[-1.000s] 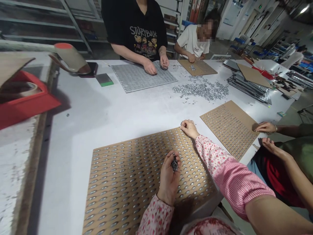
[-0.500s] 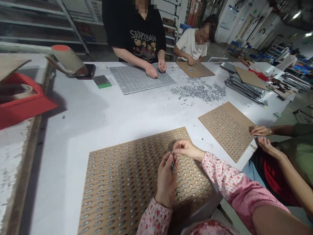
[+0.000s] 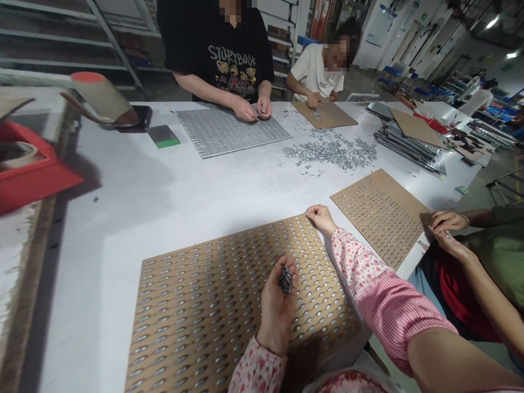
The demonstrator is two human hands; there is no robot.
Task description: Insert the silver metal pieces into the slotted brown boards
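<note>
My left hand [image 3: 278,305] is cupped above a brown board [image 3: 229,256], fingers curled around a small heap of dark, shiny metal pieces [image 3: 285,279]. Rows of small silvery, leaf-shaped pieces cover the board. At the board's far right corner is my right hand [image 3: 321,218], thumb and fingers pinched together at the edge. Whatever lies between those fingertips is too small to make out.
Loose metal pieces [image 3: 333,152] lie heaped mid-table. A co-worker's hands [image 3: 448,229] are beside another brown board [image 3: 379,218] at right. Across the table, a person works over a silvery board [image 3: 229,131]. A red bin [image 3: 33,169] stands at left.
My right hand has moved away from my left hand, up and right to the board's far corner. My left hand has opened a little, so the metal pieces show.
</note>
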